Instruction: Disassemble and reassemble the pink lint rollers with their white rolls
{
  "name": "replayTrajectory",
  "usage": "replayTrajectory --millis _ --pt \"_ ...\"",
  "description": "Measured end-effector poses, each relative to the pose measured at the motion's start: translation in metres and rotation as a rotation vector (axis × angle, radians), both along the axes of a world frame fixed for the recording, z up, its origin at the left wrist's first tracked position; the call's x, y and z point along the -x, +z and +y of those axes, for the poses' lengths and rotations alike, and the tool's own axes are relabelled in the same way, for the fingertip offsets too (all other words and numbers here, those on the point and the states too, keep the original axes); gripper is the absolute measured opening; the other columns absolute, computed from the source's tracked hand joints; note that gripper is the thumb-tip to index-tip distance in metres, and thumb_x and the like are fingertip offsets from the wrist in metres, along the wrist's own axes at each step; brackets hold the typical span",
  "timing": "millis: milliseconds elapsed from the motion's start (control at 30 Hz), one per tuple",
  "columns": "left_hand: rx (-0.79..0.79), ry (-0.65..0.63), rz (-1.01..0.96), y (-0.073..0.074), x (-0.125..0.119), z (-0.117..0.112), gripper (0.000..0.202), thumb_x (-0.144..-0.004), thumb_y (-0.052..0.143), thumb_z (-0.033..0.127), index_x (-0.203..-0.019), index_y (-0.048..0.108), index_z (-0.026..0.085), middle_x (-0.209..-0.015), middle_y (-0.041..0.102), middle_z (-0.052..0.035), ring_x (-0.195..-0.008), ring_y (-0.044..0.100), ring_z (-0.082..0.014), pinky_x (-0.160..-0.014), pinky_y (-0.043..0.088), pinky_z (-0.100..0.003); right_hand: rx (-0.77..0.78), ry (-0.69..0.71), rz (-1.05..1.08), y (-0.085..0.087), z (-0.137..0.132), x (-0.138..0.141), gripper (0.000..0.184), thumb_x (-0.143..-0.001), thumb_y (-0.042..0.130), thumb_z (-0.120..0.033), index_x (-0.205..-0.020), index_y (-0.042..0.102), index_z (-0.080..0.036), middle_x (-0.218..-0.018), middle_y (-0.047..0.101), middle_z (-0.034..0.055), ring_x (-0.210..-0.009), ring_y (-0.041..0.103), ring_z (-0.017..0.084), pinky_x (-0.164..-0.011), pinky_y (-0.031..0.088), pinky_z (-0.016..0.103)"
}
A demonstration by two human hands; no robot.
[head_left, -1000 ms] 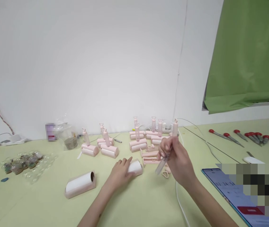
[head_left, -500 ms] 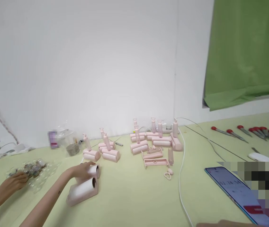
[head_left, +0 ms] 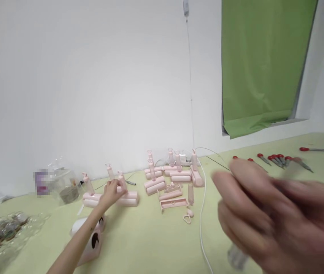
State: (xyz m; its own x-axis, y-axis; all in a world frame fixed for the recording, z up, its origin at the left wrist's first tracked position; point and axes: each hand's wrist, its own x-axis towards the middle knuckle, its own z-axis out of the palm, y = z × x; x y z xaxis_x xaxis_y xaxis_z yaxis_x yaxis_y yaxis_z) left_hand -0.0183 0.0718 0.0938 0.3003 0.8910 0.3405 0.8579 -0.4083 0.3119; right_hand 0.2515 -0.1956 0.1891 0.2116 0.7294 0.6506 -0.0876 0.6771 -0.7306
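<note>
Pink roller [head_left: 129, 198], left fingers [head_left: 115, 188] at handle

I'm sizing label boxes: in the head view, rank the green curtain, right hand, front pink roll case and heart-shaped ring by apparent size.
1. green curtain and right hand: about alike. The hand is blurred and looks large only because it is near the camera.
2. front pink roll case
3. heart-shaped ring

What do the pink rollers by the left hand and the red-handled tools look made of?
Pink rollers, next to the left hand: likely moulded plastic, smooth matte, one even colour with rounded edges. Red-handled tools: thin grey shafts suggest metal, grips probably plastic; too small to be sure.
</note>
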Motion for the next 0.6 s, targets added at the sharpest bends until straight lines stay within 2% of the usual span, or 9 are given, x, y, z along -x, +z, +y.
replayTrajectory --millis 67,100,167,233,333,400,467,533,600 --pt "-0.007 -0.104 -0.052 -0.009 -0.017 -0.013 0.034 -0.062 0.056 0.034 -0.093 0.054 0.019 -0.098 0.058 -0.0059 -0.101 0.048 -0.027 -0.087 0.035 -0.038 0.036 0.208 0.026 0.013 0.024 0.007 0.023 -0.083 0.036 -0.042 -0.068 0.043 -0.025 -0.06 0.045 -0.0031 -0.032 0.033 0.007 -0.027 0.027 0.019" --pt "-0.001 -0.153 -0.083 -0.014 -0.026 -0.02 0.036 -0.063 0.057 0.032 -0.097 0.052 0.02 -0.099 0.059 -0.0043 -0.1 0.05 -0.0241 -0.086 0.037 -0.035 0.045 0.224 0.003 0.015 0.039 0.012 0.023 -0.085 0.034 -0.044 -0.076 0.044 -0.026 -0.061 0.045 -0.0037 -0.035 0.036 0.008 -0.03 0.029 0.02" --pt "0.022 -0.208 -0.156 -0.025 -0.041 -0.032 0.037 -0.07 0.051 0.03 -0.105 0.047 0.02 -0.098 0.06 -0.0028 -0.092 0.056 -0.0192 -0.079 0.042 -0.03 0.074 0.103 -0.201 0.006 0.071 0.022 0.023 -0.087 0.033 -0.043 -0.086 0.047 -0.026 -0.055 0.041 -0.0053 -0.039 0.035 0.009 -0.035 0.027 0.02" --pt "0.036 -0.215 -0.231 -0.036 -0.052 -0.043 0.028 -0.078 0.04 0.028 -0.105 0.044 0.02 -0.094 0.062 -0.0018 -0.085 0.059 -0.0161 -0.073 0.044 -0.027 0.115 -0.111 -0.558 -0.014 0.101 0.032 0.022 -0.086 0.038 -0.038 -0.08 0.052 -0.023 -0.055 0.045 -0.0041 -0.047 0.041 0.01 -0.043 0.027 0.021" --pt "0.037 -0.178 -0.306 -0.046 -0.058 -0.055 0.023 -0.083 0.032 0.032 -0.099 0.045 0.021 -0.088 0.062 -0.0001 -0.077 0.06 -0.0148 -0.067 0.045 -0.025 0.243 -0.29 -0.992 -0.045 0.132 0.044 0.027 -0.086 0.036 -0.032 -0.066 0.052 -0.02 -0.054 0.05 -0.003 -0.049 0.044 0.011 -0.044 0.021 0.022" --pt "0.035 -0.152 -0.333 -0.049 -0.057 -0.063 0.023 -0.084 0.032 0.037 -0.096 0.045 0.022 -0.083 0.061 0.0012 -0.072 0.059 -0.0147 -0.064 0.044 -0.025 0.29 -0.322 -1.095 -0.059 0.14 0.05 0.029 -0.085 0.034 -0.029 -0.061 0.048 -0.02 -0.052 0.05 -0.0027 -0.047 0.044 0.011 -0.044 0.018 0.023" --pt "0.037 -0.132 -0.35 -0.049 -0.054 -0.071 0.023 -0.084 0.032 0.039 -0.093 0.045 0.022 -0.078 0.061 0.0022 -0.067 0.058 -0.0148 -0.061 0.043 -0.025 0.299 -0.325 -1.112 -0.066 0.142 0.055 0.03 -0.086 0.033 -0.029 -0.061 0.047 -0.019 -0.052 0.05 -0.0026 -0.046 0.044 0.011 -0.044 0.017 0.023" --pt "0.039 -0.125 -0.35 -0.048 -0.051 -0.079 0.022 -0.084 0.032 0.039 -0.092 0.045 0.023 -0.076 0.06 0.0021 -0.066 0.057 -0.0153 -0.059 0.042 -0.025 0.306 -0.314 -1.091 -0.068 0.14 0.059 0.026 -0.086 0.033 -0.031 -0.069 0.049 -0.021 -0.054 0.052 -0.0027 -0.048 0.046 0.012 -0.044 0.018 0.022" --pt "0.02 -0.14 -0.293 -0.046 -0.051 -0.087 0.02 -0.083 0.034 0.035 -0.094 0.046 0.022 -0.076 0.06 0.0006 -0.067 0.057 -0.0166 -0.059 0.041 -0.026 0.315 -0.293 -1.06 -0.068 0.136 0.064 0.016 -0.084 0.036 -0.032 -0.086 0.049 -0.023 -0.057 0.055 -0.0033 -0.052 0.05 0.013 -0.046 0.021 0.021"
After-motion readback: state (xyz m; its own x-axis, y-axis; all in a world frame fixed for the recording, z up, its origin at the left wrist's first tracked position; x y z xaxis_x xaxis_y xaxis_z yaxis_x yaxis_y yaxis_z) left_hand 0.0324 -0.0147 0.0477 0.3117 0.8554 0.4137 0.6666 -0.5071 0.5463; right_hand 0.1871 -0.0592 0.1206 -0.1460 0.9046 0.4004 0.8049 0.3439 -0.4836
